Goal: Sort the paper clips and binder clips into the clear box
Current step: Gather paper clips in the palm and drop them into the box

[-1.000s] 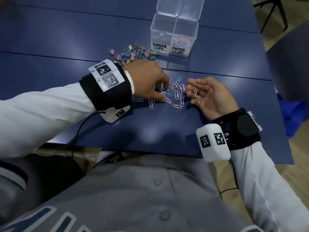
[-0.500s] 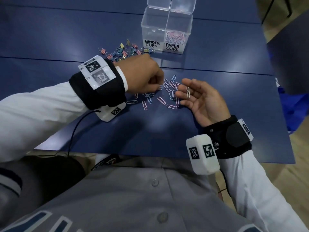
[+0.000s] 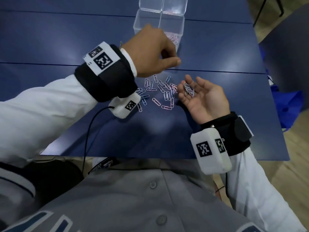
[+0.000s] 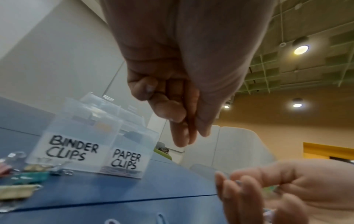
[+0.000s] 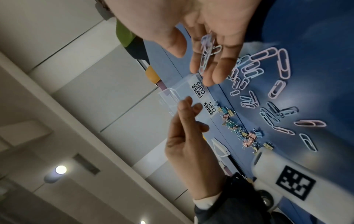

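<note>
My right hand (image 3: 202, 99) lies palm up on the blue table (image 3: 50, 39), fingers relaxed, with several pastel paper clips (image 3: 189, 90) (image 5: 206, 51) resting on it. Left of it, loose paper clips (image 3: 160, 92) (image 5: 268, 91) are scattered on the table. My left hand (image 3: 157, 51) (image 4: 182, 106) hovers above them, in front of the clear box (image 3: 172, 19) (image 4: 90, 136). Its fingers are loosely curled, thumb beside the index finger, and I see no clip in it. The box's right compartment, labelled PAPER CLIPS, holds pink clips (image 3: 173, 38). Small coloured binder clips (image 5: 239, 128) (image 4: 28, 177) lie left of the box, mostly hidden behind my left hand in the head view.
The box's hinged lid (image 3: 163, 4) stands open behind it. The table's near edge (image 3: 150, 158) runs just in front of my torso. A blue bag (image 3: 287, 106) sits on the floor past the table's right edge.
My left hand has lifted off the paper clip pile and moved up towards the box. My right palm now carries several clips where it held one before.
</note>
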Available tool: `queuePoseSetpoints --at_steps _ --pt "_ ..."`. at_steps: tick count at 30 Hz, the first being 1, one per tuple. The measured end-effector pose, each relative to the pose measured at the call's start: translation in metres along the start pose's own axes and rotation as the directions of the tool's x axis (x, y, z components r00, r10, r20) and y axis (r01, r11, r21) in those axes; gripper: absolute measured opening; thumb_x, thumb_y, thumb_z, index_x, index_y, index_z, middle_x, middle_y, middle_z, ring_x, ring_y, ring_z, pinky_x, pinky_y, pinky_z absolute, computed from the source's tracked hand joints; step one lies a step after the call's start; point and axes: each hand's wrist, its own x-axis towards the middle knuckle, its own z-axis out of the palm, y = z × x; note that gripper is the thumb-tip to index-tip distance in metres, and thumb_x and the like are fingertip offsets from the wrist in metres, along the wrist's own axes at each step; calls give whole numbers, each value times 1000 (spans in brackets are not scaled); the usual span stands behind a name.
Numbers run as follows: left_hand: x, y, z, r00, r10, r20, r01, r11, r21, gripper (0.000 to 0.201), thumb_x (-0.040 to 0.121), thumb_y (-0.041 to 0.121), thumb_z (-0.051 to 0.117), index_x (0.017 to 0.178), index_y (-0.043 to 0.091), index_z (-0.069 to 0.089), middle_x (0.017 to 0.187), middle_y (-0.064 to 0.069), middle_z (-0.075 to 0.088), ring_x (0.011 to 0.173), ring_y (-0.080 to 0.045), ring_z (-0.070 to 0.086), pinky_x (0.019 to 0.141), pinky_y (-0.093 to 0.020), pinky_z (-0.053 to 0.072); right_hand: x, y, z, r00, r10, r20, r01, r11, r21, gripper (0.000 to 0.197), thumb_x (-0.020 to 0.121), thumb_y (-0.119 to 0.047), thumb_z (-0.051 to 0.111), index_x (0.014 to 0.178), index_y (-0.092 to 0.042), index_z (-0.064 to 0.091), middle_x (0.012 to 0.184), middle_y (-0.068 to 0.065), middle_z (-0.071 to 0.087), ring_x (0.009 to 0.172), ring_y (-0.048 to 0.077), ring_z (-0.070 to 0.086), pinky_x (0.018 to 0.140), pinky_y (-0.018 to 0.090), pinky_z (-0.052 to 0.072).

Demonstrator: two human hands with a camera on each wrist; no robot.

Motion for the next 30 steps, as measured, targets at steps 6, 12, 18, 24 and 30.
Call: queuePoseSetpoints --at_steps 6,12,18,24,30 --pt "-4 -14 14 949 -15 314 -22 993 112 33 84 43 63 112 27 67 104 -2 66 78 -11 51 82 -28 45 6 -2 0 999 45 18 -44 998 -51 28 95 -21 39 71 -15 52 62 -1 46 44 10 42 40 19 28" --pt "-10 -6 38 826 150 544 -293 937 188 55 82 53 59 133 32 51 138 0 47 120 -26 44 93 -42 45 8 -5 1 999 30 -28 -34 991 -128 31 94 -30 44 67 -17 51 60 -1 48 45 11 41 41 18 25" --pt "-12 -16 27 829 207 519 -320 937 138 37 85 40 63 121 31 63 122 6 61 113 -21 53 85 -42 50 6 -6 -1 998 52 -20 -55 986 -158 33 93 -35 44 71 -14 54 65 3 53 53 15 44 43 21 28" --pt "-10 -13 33 853 216 474 -343 918 198 18 88 33 61 103 30 71 92 5 67 91 -23 60 69 -37 51 7 -4 4 997 56 -47 -65 976 -208 30 91 -38 50 72 -16 56 64 -1 44 45 10 36 39 20 18" --pt "-14 -13 35 884 130 448 -230 958 174 17 85 31 58 98 24 67 90 3 63 82 -20 59 71 -38 52 4 -7 13 998 29 -53 -42 962 -271 27 90 -37 52 85 -12 57 67 1 50 55 14 44 47 24 26"
